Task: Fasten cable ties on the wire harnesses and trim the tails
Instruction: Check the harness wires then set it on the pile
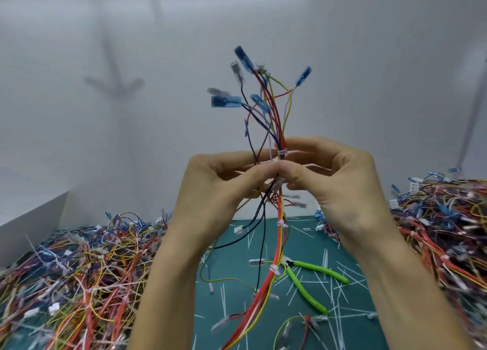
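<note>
I hold a wire harness (pixel 274 247) of red, yellow, blue and black wires upright in front of me. Its blue and clear terminals fan out at the top. My left hand (pixel 224 181) and my right hand (pixel 334 175) both pinch the bundle at mid-height, thumbs meeting in front of it. A white cable tie (pixel 281 152) circles the bundle just above my thumbs. Two more white ties (pixel 282 223) sit lower on the hanging part. Green-handled cutters (pixel 312 283) lie on the green mat below my right forearm.
Large tangles of coloured harnesses lie at the left (pixel 79 276) and right (pixel 442 231) of the green mat (pixel 237 291). Several trimmed white tie tails (pixel 329 281) are scattered over the mat. A white box (pixel 29 218) stands at the far left, white walls behind.
</note>
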The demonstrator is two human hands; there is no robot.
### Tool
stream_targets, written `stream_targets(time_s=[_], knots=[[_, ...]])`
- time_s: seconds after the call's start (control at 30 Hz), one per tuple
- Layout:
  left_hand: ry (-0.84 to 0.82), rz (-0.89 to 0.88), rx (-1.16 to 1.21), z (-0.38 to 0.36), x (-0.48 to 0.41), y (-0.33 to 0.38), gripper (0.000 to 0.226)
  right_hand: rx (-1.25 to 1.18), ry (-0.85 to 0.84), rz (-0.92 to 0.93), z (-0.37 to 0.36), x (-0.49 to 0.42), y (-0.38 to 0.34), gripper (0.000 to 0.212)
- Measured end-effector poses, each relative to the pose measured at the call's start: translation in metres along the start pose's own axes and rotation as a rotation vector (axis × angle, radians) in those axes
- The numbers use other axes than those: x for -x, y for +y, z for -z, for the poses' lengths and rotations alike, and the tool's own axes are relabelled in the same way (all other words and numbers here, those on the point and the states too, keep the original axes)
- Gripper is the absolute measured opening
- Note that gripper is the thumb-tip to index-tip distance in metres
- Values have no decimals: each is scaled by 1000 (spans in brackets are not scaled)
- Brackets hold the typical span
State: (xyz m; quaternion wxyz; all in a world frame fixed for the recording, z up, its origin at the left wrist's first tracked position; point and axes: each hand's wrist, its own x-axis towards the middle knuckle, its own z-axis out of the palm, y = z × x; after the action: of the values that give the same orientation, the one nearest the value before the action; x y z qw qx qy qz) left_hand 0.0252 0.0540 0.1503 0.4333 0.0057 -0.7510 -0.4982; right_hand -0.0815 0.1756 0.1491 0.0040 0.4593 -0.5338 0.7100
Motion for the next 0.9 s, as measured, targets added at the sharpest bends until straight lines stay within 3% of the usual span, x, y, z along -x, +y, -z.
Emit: stream_targets(time_s=[0.13, 0.3, 0.43, 0.67, 0.77, 0.83, 0.9], knots=[[-85, 56, 2, 4, -2, -3, 21, -102, 65, -5, -1, -1, 2, 24], [-314, 166, -218, 11, 0, -10, 31, -165, 116, -63, 8, -5, 6, 23], [-373, 212, -182, 15, 1, -10, 18, -179, 139, -74, 13, -6, 7, 23], [-93, 86, -153, 23, -1, -9, 9, -203, 151, -97, 13, -6, 8, 23], [-130, 74, -217, 25, 0, -8, 24, -260, 127, -115, 10, -6, 8, 21], [-242, 110, -264, 24, 1, -8, 46, -304, 104, -127, 8, -5, 7, 20], [-352, 139, -275, 18, 2, -10, 52, -345, 75, -142, 7, -4, 6, 22]])
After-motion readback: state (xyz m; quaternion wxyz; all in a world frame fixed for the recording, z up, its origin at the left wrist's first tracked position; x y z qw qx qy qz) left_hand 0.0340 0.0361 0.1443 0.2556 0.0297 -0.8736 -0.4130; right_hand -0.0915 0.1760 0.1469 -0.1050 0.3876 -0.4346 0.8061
